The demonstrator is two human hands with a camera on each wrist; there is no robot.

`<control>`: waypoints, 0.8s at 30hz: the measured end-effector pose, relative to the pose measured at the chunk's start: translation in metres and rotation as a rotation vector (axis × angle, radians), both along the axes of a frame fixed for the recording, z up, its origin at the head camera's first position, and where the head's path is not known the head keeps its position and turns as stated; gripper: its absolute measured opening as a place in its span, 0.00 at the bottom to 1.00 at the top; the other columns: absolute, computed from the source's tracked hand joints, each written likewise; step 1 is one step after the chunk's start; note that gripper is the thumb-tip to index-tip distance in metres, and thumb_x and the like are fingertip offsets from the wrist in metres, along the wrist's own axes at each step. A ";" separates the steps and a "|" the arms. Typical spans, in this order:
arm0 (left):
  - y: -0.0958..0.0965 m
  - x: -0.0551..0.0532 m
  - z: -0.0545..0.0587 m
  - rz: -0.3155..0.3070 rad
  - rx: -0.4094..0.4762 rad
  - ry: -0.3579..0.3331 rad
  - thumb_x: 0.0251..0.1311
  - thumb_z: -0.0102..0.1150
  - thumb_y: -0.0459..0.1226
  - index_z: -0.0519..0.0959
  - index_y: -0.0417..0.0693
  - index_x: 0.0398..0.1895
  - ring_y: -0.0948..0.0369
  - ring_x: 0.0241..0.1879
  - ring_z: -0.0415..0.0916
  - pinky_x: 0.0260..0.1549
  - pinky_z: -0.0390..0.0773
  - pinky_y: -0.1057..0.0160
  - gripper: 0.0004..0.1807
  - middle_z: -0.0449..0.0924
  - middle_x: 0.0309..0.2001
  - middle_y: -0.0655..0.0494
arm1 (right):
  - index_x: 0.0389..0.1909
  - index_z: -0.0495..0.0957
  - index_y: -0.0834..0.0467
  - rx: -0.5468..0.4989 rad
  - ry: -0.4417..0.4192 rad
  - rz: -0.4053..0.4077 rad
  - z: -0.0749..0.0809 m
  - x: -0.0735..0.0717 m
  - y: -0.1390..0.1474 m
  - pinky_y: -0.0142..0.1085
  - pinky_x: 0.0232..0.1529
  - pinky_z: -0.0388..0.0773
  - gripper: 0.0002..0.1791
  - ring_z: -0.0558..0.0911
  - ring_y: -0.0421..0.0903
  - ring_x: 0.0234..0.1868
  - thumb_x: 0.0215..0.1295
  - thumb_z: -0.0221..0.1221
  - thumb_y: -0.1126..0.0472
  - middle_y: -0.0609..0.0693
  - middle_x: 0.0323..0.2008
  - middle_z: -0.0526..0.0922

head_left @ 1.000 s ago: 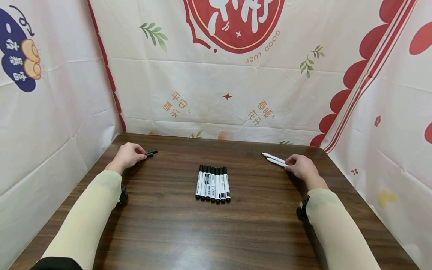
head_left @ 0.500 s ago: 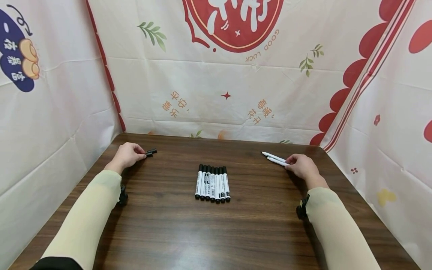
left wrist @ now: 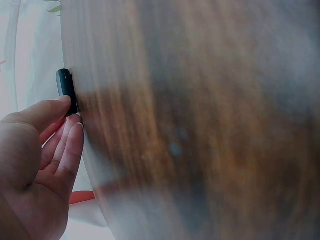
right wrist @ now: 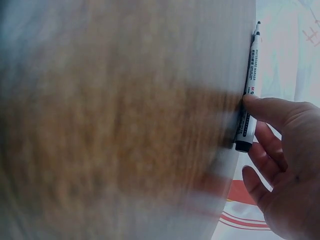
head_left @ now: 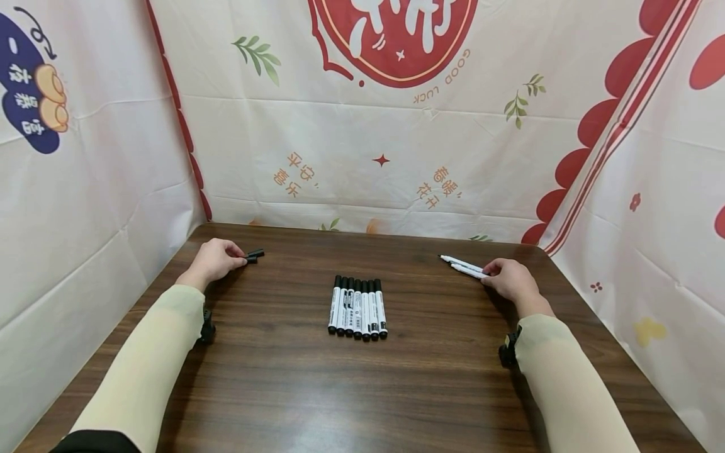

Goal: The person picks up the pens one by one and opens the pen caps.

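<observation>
At the table's far left, my left hand (head_left: 214, 262) pinches a black marker cap (left wrist: 65, 85) between thumb and fingers, low over the tabletop. A second black cap (head_left: 256, 253) lies alongside it. On the far right, my right hand (head_left: 510, 280) has its thumb on an uncapped white whiteboard marker (right wrist: 252, 70), fingers on its other side. Another uncapped marker (head_left: 456, 260) lies just beyond, its dark tip pointing left. Between the hands, a row of several capped whiteboard markers (head_left: 357, 309) lies side by side, black caps toward the far edge.
The brown wooden table (head_left: 317, 384) reaches back to a printed white cloth (head_left: 340, 126) hanging behind it. More cloth hangs at the left and right sides. A small black device (head_left: 508, 350) is strapped to each wrist.
My right hand has shifted very slightly to the right, along with the nearer uncapped marker. The left hand, caps and middle row look the same.
</observation>
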State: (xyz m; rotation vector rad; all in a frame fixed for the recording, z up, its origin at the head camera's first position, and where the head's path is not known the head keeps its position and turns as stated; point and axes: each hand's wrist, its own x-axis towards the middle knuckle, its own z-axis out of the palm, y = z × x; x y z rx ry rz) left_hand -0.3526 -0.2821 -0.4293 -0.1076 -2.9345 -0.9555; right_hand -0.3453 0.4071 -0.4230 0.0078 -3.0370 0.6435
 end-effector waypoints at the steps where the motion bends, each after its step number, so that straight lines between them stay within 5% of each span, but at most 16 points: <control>1: 0.000 0.000 0.000 0.001 0.000 -0.002 0.74 0.70 0.39 0.88 0.39 0.49 0.47 0.47 0.83 0.50 0.81 0.47 0.12 0.89 0.49 0.41 | 0.55 0.85 0.65 0.000 -0.002 0.000 0.000 0.000 0.000 0.61 0.57 0.76 0.16 0.81 0.62 0.50 0.76 0.66 0.57 0.65 0.50 0.85; 24: -0.006 0.003 0.003 0.003 0.022 -0.034 0.73 0.70 0.46 0.86 0.39 0.56 0.49 0.47 0.85 0.46 0.83 0.53 0.20 0.90 0.49 0.41 | 0.59 0.84 0.65 -0.031 0.005 0.032 0.004 0.001 -0.004 0.62 0.60 0.77 0.19 0.81 0.64 0.55 0.76 0.68 0.57 0.68 0.56 0.84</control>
